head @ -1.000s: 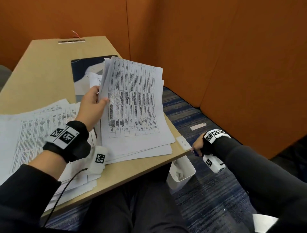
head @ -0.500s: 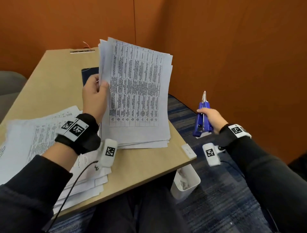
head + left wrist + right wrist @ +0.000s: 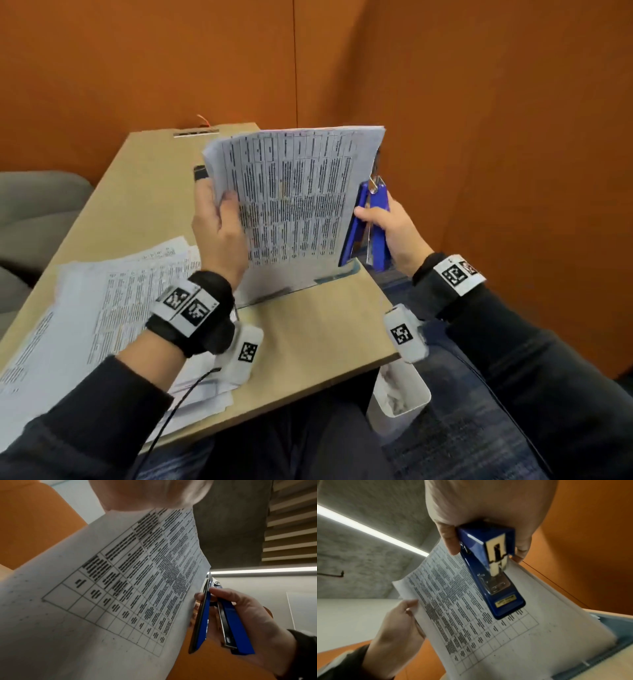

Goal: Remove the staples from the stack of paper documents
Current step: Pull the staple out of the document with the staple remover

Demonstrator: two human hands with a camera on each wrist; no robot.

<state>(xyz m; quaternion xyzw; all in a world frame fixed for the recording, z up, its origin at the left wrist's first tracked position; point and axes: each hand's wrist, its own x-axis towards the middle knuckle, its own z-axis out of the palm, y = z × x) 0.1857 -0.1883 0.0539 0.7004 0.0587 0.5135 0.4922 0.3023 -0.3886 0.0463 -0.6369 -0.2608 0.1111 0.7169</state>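
Observation:
My left hand (image 3: 219, 209) grips the left edge of a stack of printed table sheets (image 3: 294, 205) and holds it upright, its bottom edge down on the table. The thumb lies on the front page and the fingers are behind. My right hand (image 3: 394, 222) grips a blue stapler (image 3: 378, 219) that points up against the right edge of the stack. In the left wrist view the stapler (image 3: 235, 626) gapes beside the paper (image 3: 120, 588). In the right wrist view the stapler (image 3: 488, 563) lies over the front page (image 3: 488, 635). No staple can be made out.
Loose printed sheets (image 3: 102, 308) are spread over the left of the tan table (image 3: 308, 342). A dark pad (image 3: 337, 277) lies under the stack. A white bin (image 3: 400, 401) stands below the table's right edge. Orange panels (image 3: 479, 137) wall the far and right sides.
My left hand has raised the stack from lying flat to standing upright. My right hand came up from below the table edge with the stapler and brought it to the stack's right edge.

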